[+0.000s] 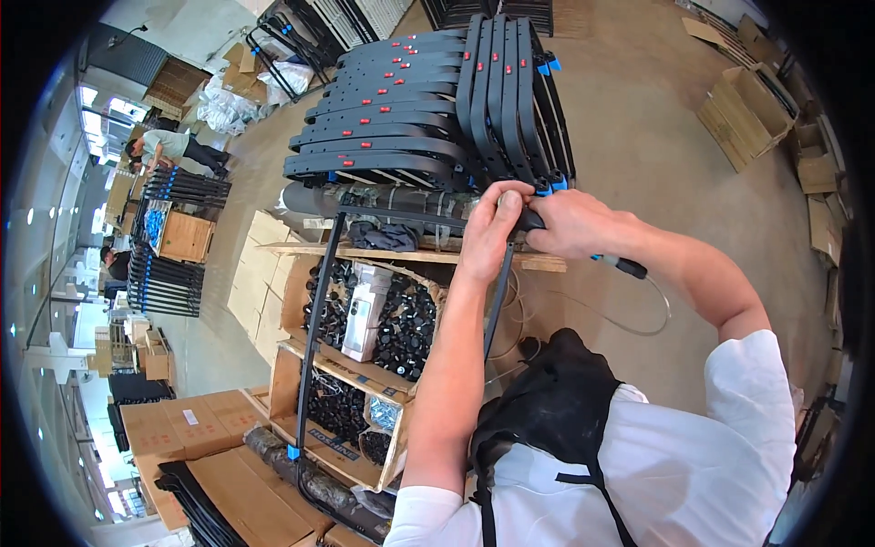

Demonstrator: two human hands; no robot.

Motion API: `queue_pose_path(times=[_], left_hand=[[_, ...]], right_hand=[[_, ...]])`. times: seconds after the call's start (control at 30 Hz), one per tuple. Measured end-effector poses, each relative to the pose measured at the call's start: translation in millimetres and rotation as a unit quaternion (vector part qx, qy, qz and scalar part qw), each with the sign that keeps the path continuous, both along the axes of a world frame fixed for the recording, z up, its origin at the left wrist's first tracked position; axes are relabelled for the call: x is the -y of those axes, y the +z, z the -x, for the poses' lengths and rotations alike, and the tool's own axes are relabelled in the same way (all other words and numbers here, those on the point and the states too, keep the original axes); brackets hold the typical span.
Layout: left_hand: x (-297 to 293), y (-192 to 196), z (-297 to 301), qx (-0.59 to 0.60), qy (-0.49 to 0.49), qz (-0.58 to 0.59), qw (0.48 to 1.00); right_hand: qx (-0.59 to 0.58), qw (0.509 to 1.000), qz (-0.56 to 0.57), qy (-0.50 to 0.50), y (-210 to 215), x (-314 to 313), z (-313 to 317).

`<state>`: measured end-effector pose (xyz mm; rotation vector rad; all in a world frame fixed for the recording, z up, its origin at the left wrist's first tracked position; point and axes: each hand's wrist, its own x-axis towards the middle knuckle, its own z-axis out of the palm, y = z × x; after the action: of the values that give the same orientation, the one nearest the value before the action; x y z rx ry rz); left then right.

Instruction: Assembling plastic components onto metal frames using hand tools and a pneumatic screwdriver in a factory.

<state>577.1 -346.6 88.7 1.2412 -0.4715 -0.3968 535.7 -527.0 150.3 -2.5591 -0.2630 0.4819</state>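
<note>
A black tubular frame [321, 301] stands upright in front of me, its top bar running across to my hands. My left hand [490, 228] is closed around the right top corner of the frame, thumb up. Right beside it, my right hand [579, 223] is wrapped around a dark hand tool [629, 267]. Its blue-and-black rear end shows under my wrist, with a thin clear hose [658, 314] trailing from it. My fingers hide the tool's middle and the exact contact point. Blue plastic caps [558, 182] show just beyond my fingers.
Beyond my hands, curved black frame parts [383, 118] with red pieces are stacked. A wooden bin [401, 392] below holds many small black parts and a silver box [366, 310]. Cardboard boxes [196, 419] stand lower left, open cartons [743, 114] far right. Two people [178, 146] are at left.
</note>
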Motion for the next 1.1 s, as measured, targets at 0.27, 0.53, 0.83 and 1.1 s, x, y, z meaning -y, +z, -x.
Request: queue_pose_path(times=[0.27,0.53,0.83,1.1], left_hand=[[7,-21,-8,-0.057,0.041,0.02,0.997],[3,-22,-12,-0.069,0.053,0.039,0.995],[-3,-35,-5,-0.072,0.036,0.034,0.996],[-7,-43,-7,-0.071,0.059,0.036,0.995]], right_hand=[[-0.043,0.999,0.029,-0.002,2,-7,-9],[-0.046,0.998,0.041,0.013,-3,-14,-20],[-0.044,0.998,0.032,0.027,-7,-12,-15],[-0.056,0.997,0.044,0.042,-16,-17,-25]])
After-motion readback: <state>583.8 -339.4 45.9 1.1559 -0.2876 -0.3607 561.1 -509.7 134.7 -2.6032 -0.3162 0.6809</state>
